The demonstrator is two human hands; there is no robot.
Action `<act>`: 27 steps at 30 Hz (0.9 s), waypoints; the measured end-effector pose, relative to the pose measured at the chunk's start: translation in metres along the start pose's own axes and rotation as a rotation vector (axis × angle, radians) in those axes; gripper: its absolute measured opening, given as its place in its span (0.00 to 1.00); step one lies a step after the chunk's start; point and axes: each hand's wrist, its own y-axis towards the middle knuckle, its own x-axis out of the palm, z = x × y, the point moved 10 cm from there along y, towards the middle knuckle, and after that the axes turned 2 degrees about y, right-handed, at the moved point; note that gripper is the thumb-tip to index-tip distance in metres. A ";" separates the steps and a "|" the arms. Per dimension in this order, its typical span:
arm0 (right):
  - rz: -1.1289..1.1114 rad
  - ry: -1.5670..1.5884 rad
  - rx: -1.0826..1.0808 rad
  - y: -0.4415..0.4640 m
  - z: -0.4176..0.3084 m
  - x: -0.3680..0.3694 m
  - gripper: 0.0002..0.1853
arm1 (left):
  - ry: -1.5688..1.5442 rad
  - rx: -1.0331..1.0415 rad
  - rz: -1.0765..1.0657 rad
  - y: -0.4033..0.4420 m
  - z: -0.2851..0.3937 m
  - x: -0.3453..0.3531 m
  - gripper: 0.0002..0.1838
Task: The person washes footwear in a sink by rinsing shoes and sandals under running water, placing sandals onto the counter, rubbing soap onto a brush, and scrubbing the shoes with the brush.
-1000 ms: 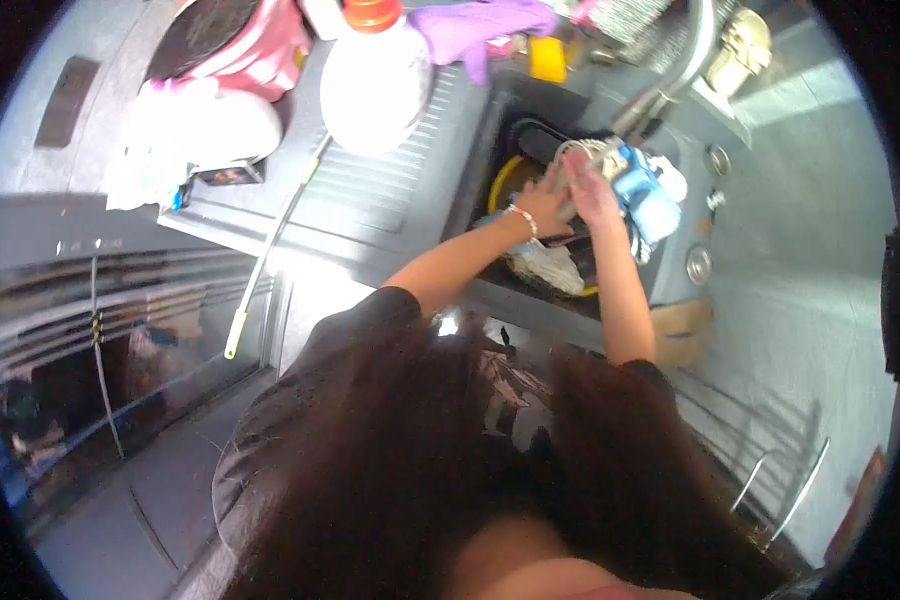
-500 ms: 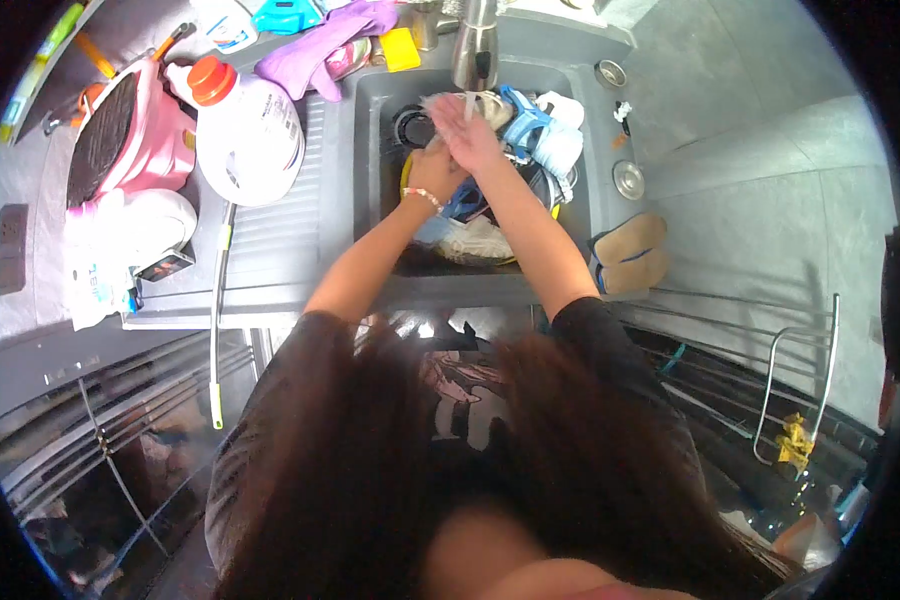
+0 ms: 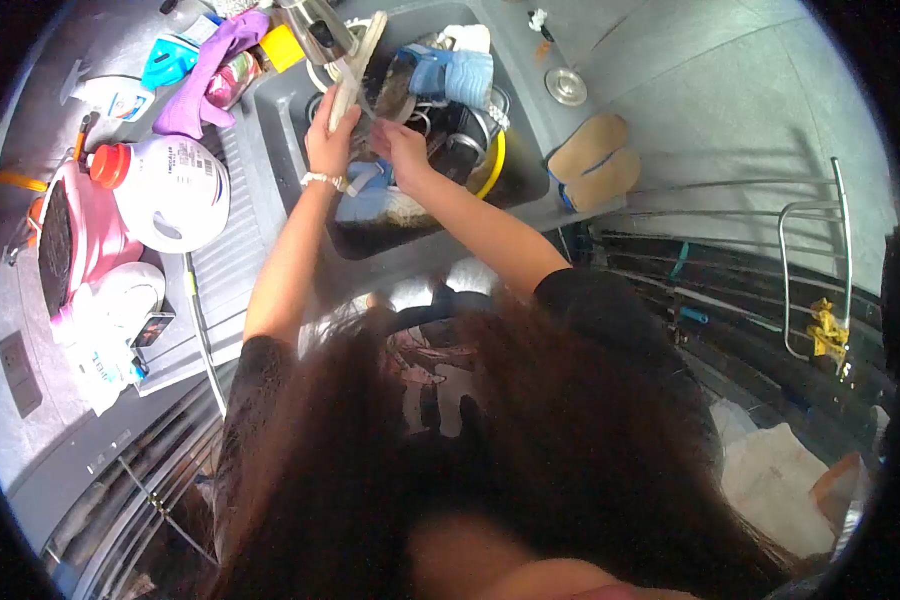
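Note:
At the upper left of the grey sink (image 3: 270,190), my left hand (image 3: 330,138) grips a pale, flat, sole-shaped item (image 3: 368,45), seen nearly edge-on and tilted up. It is under the metal faucet (image 3: 317,30), where water runs. Just to the right, my right hand (image 3: 404,155) is held with fingers stretched toward that item and nothing visible in them. Below and beyond the hands, the sink holds a blue-and-white strapped sandal (image 3: 450,72), dark footwear (image 3: 460,155) and a yellow curved rim (image 3: 493,168). Some pieces overlap, hiding their shapes.
A white jug with red cap (image 3: 175,195), a pink container (image 3: 95,235) and a purple glove (image 3: 205,80) stand or lie on the left. Tan flip-flops (image 3: 592,165) rest at the sink's right edge, near a round metal strainer (image 3: 566,87). A metal rack (image 3: 840,240) is farther right.
The hands were pressed together under the running water; now they are apart, and my left hand has taken hold of the pale sole-shaped item. The view has turned and shifted.

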 end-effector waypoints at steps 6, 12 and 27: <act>-0.026 0.015 0.115 -0.026 0.030 -0.057 0.19 | 0.456 0.410 -0.036 0.019 0.038 0.016 0.27; -0.126 -0.244 0.010 -0.048 -0.014 -0.088 0.20 | 0.497 0.367 -0.120 0.045 0.044 0.024 0.28; -0.118 -0.676 -0.237 -0.025 -0.087 -0.169 0.12 | 0.824 0.499 -0.275 0.014 0.099 -0.066 0.31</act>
